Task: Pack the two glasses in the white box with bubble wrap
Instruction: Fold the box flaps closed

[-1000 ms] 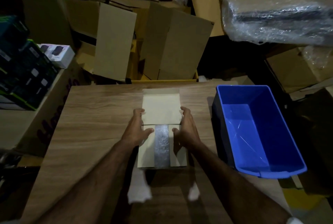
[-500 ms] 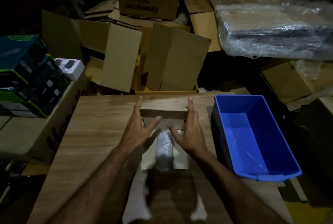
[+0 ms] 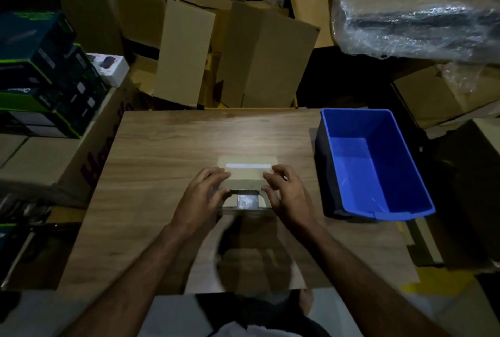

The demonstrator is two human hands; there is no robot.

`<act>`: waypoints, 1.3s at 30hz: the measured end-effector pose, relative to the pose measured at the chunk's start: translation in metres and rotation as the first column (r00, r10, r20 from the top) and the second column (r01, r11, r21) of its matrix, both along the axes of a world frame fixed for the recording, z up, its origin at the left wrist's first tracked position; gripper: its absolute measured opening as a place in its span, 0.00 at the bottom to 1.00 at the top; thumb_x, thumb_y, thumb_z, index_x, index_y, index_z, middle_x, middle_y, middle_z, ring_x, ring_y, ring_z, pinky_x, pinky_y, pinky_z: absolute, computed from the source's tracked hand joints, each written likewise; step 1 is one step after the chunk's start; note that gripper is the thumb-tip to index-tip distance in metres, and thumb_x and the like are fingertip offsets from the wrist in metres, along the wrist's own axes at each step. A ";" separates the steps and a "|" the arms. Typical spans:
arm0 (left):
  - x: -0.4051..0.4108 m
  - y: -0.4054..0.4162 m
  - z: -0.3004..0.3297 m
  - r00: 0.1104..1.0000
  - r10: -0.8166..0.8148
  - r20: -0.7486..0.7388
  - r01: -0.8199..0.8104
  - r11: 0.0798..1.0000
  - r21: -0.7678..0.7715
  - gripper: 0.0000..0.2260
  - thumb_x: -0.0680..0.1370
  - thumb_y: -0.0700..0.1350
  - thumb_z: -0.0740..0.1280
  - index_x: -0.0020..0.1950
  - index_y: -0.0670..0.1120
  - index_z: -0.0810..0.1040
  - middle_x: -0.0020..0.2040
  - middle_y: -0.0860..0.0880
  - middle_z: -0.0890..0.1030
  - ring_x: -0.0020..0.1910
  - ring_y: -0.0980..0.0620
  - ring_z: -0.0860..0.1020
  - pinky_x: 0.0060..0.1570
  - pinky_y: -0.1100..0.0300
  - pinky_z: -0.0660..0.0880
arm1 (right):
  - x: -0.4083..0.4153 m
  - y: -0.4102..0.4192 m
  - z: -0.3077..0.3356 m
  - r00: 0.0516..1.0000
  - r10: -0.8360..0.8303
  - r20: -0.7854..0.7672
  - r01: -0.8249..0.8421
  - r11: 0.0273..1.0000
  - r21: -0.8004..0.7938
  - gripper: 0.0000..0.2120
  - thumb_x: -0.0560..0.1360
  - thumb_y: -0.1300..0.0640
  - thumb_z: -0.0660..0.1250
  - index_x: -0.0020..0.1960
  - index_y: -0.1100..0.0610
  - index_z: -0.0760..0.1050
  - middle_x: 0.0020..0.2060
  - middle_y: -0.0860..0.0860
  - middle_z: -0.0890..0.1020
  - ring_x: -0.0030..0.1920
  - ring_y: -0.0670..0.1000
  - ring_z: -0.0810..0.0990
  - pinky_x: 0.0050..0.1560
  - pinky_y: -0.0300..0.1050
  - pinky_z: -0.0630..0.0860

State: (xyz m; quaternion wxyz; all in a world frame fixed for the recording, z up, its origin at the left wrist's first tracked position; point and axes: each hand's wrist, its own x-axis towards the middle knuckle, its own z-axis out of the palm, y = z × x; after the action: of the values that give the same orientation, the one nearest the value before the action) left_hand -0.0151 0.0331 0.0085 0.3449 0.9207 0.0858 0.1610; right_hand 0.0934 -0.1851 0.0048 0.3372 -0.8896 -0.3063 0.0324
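The white box sits on the wooden table, its lid flap folded toward me and partly covering the opening. A strip of bubble wrap shows in the gap near the front wall; the glasses themselves are hidden. My left hand holds the lid's left side with curled fingers. My right hand holds the lid's right side the same way. Both hands look a little blurred.
A blue plastic bin stands on the table's right side. Stacked cardboard cartons rise behind the table. Dark product boxes sit on the left. A plastic-wrapped bundle lies at the back right.
The lid flap, upright a second ago, has been swung down toward me over the box. Both hands went from outstretched along the flap to curled over its sides. The camera tilted.
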 end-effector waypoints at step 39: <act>0.016 -0.007 -0.064 0.948 0.119 -0.294 0.018 0.905 0.424 0.16 0.72 0.41 0.76 0.59 0.44 0.83 0.66 0.42 0.80 0.64 0.41 0.78 0.60 0.48 0.77 | 0.014 0.019 -0.072 0.992 0.093 0.081 -0.049 0.900 -0.434 0.24 0.68 0.65 0.74 0.64 0.56 0.80 0.66 0.56 0.79 0.64 0.61 0.76 0.50 0.52 0.82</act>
State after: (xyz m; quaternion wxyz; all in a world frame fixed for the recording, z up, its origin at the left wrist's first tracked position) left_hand 0.0011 0.0260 -0.0556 0.1155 0.9845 0.1269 0.0366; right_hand 0.1073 -0.1660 -0.0667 0.1151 -0.9309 -0.3400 0.0674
